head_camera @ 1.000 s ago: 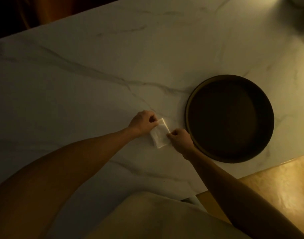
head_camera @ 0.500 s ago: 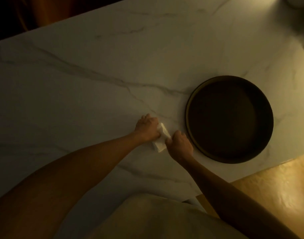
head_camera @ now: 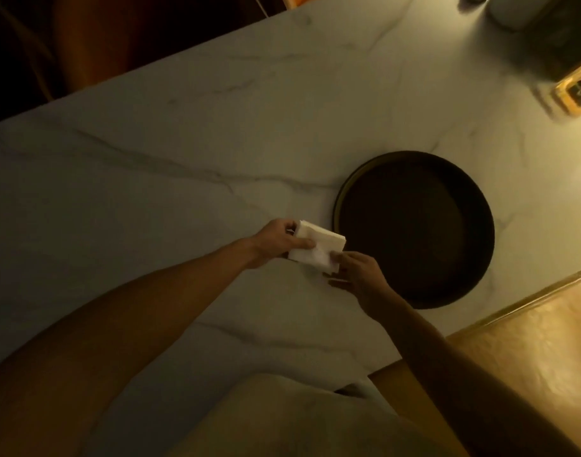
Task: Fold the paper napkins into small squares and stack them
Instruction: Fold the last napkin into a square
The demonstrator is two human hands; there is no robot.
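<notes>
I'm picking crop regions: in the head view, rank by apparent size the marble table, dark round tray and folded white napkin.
1. White marble table
2. Dark round tray
3. Folded white paper napkin, held in both hands

Both forearms are bare and sleeveless; a pale garment covers the torso.

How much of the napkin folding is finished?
Done: the napkin is already folded into a small white square. In hand: the left hand pinches its left side while the right hand touches its near corner, just above the marble table. Left: no stack shows anywhere, and the dark round tray holds nothing, so stacking hasn't started.
</notes>
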